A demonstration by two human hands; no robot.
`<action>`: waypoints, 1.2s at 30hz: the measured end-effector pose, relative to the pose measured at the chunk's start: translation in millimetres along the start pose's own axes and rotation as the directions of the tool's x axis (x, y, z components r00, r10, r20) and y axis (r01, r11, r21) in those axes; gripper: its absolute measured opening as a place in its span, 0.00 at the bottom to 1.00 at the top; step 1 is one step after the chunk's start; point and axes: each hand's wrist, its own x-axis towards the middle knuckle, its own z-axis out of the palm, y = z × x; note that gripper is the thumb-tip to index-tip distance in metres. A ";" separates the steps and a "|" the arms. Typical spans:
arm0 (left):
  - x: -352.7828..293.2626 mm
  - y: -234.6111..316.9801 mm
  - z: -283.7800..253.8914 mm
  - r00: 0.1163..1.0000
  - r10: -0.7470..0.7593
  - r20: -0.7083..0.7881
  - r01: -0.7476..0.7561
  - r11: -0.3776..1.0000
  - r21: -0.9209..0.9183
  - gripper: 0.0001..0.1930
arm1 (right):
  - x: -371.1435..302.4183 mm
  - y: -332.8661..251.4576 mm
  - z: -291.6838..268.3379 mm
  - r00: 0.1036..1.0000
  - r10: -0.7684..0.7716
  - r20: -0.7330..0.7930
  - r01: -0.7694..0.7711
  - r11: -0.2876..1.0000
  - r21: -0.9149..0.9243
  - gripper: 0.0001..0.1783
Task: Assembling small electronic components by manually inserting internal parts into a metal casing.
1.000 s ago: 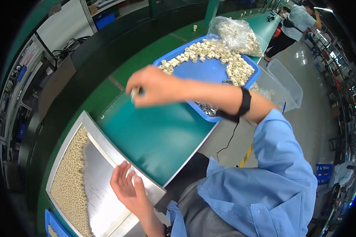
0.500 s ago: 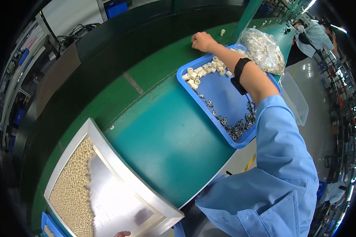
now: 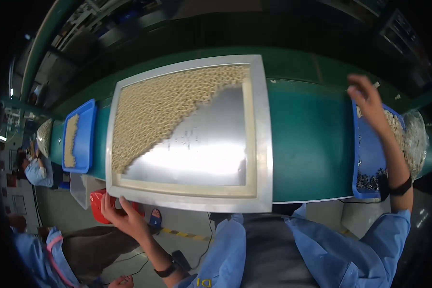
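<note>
A shallow metal-framed tray [image 3: 267, 144] lies on the green bench in front of me. Many small cream ring-shaped pieces [image 3: 153, 108] stand packed across its upper left part; bare shiny metal shows in the rest. My left hand [image 3: 125, 220] is at the frame's lower left corner, fingers spread and holding nothing I can see. Whether they touch the rim I cannot tell. Over at the right, my right hand [image 3: 368, 101] hovers above the far end of a blue tray [image 3: 369, 144], fingers apart and slightly blurred. That tray holds cream pieces [image 3: 393, 125] and small dark metal parts [image 3: 368, 181].
A clear bag of cream pieces [image 3: 414, 139] lies beyond the right tray. Left of the frame is another blue tray [image 3: 85, 139] with cream pieces. A red stool [image 3: 98, 206] stands below the bench edge. A co-worker in blue [image 3: 38, 249] is close at lower left.
The view has swung left, bringing the framed tray to the middle. My right hand, formerly closed on the green surface beyond the blue tray, has lifted and opened. My left hand shows more fully.
</note>
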 end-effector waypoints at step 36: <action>174.3 -170.1 10.1 0.482 0.138 0.865 0.227 0.934 -0.275 0.25 | -151.5 -203.7 177.3 0.884 0.464 -0.049 -0.435 0.857 0.277 0.27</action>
